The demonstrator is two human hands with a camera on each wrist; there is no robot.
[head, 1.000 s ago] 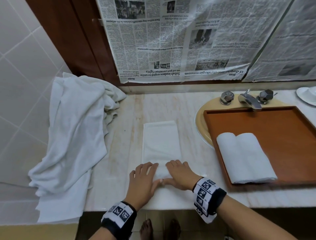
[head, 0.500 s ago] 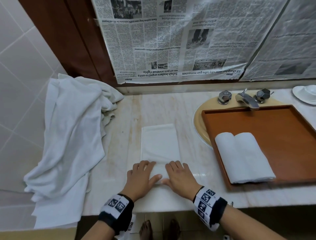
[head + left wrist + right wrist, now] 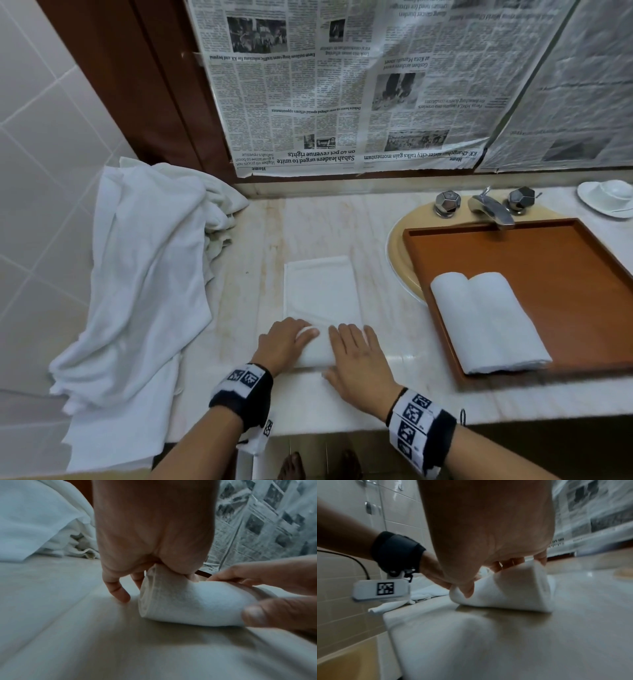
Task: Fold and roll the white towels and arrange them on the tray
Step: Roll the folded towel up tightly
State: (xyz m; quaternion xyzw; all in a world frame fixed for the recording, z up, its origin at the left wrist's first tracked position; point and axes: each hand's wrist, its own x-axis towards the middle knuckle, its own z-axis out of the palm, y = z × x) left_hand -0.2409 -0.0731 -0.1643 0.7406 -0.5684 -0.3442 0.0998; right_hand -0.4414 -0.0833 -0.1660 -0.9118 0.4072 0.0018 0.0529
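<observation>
Folded white towel (image 3: 320, 294) lies left of wooden tray (image 3: 582, 260), near end rolled. Roll gripped by curled fingers of left hand (image 3: 282, 342) and right hand (image 3: 359, 363). Even pressure to be kept, edges aligned, roll driven straight away from counter edge.

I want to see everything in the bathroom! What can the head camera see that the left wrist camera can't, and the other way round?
Only the head view shows the wooden tray with two rolled towels on it, the tap and the white dish.

Only the left wrist view shows the spiral end of the roll and the left hand's fingers curled behind it.

Both show the left hand, the right hand, the towel being rolled, the heap of unfolded towels, the newspaper and the marble counter.
</observation>
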